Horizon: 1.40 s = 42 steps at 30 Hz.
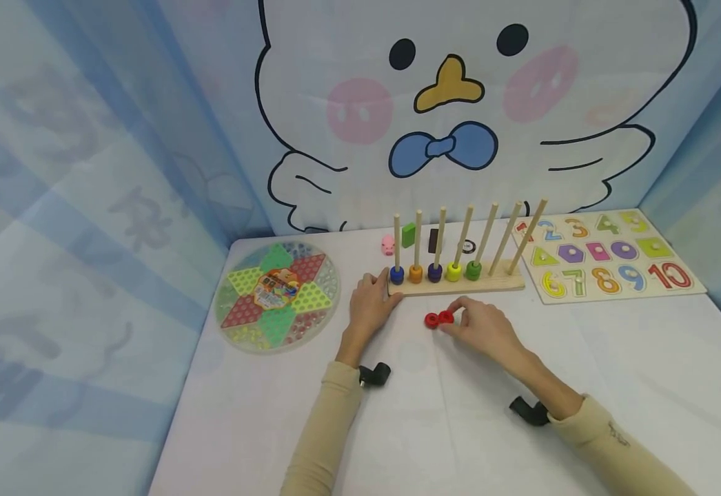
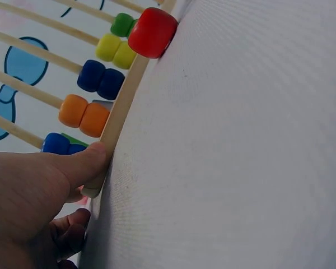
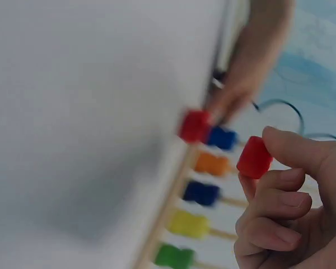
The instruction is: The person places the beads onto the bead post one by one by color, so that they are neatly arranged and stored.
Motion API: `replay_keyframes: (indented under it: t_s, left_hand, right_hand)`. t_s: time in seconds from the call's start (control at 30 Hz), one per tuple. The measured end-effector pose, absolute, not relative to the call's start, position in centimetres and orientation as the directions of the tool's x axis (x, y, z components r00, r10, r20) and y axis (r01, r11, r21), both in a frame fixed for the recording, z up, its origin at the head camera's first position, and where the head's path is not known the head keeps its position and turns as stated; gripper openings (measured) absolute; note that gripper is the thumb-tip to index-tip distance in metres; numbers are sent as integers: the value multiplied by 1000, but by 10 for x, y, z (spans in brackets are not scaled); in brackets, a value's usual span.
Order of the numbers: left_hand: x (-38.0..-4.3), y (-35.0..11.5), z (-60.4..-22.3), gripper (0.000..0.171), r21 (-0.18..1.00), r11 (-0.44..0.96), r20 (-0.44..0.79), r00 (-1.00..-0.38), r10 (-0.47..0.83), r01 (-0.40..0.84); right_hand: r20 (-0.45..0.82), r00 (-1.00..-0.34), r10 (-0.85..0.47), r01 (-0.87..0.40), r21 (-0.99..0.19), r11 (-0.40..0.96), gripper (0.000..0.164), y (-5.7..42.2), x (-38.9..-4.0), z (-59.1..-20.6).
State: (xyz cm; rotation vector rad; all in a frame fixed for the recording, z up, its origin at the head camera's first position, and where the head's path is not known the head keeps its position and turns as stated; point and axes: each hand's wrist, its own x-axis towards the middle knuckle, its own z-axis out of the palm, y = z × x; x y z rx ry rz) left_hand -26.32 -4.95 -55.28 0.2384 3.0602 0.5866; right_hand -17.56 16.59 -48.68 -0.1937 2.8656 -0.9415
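A wooden peg stacker [image 1: 478, 284] stands towards the back of the table, its upright pegs in a row. Blue, orange, dark blue, yellow and green beads [image 2: 84, 115] sit low on five of the pegs, two per peg in the left wrist view. My left hand [image 1: 369, 306] holds the left end of the base, thumb on the front edge. In front of the stacker, my right hand [image 1: 487, 329] pinches a red bead [image 3: 255, 158] between thumb and finger. Another red bead [image 1: 431, 320] lies on the table just left of it.
A round star-patterned game board [image 1: 276, 296] lies at the left, and a number-and-shape puzzle board [image 1: 608, 256] at the right. Behind the stacker are a pink pig figure [image 1: 388, 244], a green block [image 1: 408, 235] and a dark block [image 1: 433, 240]. A printed curtain hangs behind.
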Motion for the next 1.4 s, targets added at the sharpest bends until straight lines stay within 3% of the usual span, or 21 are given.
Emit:
replay_keyframes:
  t_s: [0.2,0.43,0.83,1.0,1.1,1.2,1.4]
  left_hand:
    - [-262,-50,-553,69,378,915,13,-989,149,142]
    - [-260,-53,-553,69,377,917,7,-990,141,134]
    - [-263,-49,-555,69,384,911,17,-988,153,148]
    - [-263,-48,-554,69,386,909,16,-987,160,154]
    - [-263,-49,-552,69,376,915,18,-988,154,150]
    - [-263,-51,-551,69,365,920,25,-989,143,142]
    - [-263,-51,-551,69,379,915,10,-989,148,140]
  right_hand:
    - [162,-986,-39,-129,-593,795,45,197,-191,-420]
    - [405,-909,103,-159,-564,810,49,230,-221,-369]
    - [376,-909,178,-85,-586,806,54,242,-236,-373]
    - [470,-856,216,-183,-666,723,42,230,-220,-391]
    - [383,-919,92,-215,-684,697,34,211,-213,-412]
    - [183,-981,-66,-176,-687,705,33,190,-211,-439]
    - [-109,-963,-247,-118,-652,749,39,164,-209,-487]
